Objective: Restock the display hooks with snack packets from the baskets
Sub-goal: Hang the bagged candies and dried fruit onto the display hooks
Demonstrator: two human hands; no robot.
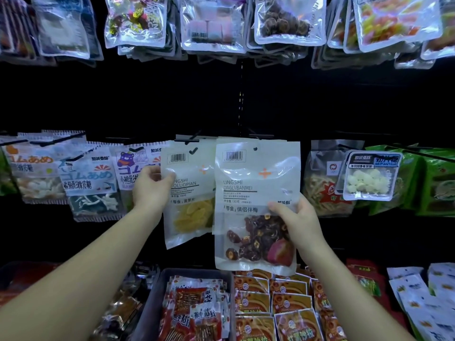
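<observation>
The plum packet (256, 183) is a pale, half-clear bag with a barcode at the top left, a small round hole at the top middle, an orange plus sign and grey letters. Its clear lower part shows dark brown dried plums and one pink piece. It is held upright in front of the dark shelf wall, and its hole is just below a hook bar; I cannot tell if the hook goes through it. The right hand (298, 217) grips its right edge, with the thumb on the front and the fingers behind. Just to the left, and partly behind it, the pineapple packet (189, 212) hangs on a hook (193, 140). It has the same pale design, with yellow slices in its window. The left hand (151, 188) holds its left edge, fingers curled round it. Below the two packets stands a grey basket (150, 301) with red packets (197, 308), and orange packets (270, 303) lie beside it on the right. On the same row hang gummy packets (88, 173) on the left and green packets (438, 180) on the right. Above is an upper row (214, 23) of shiny clear bags.
</observation>
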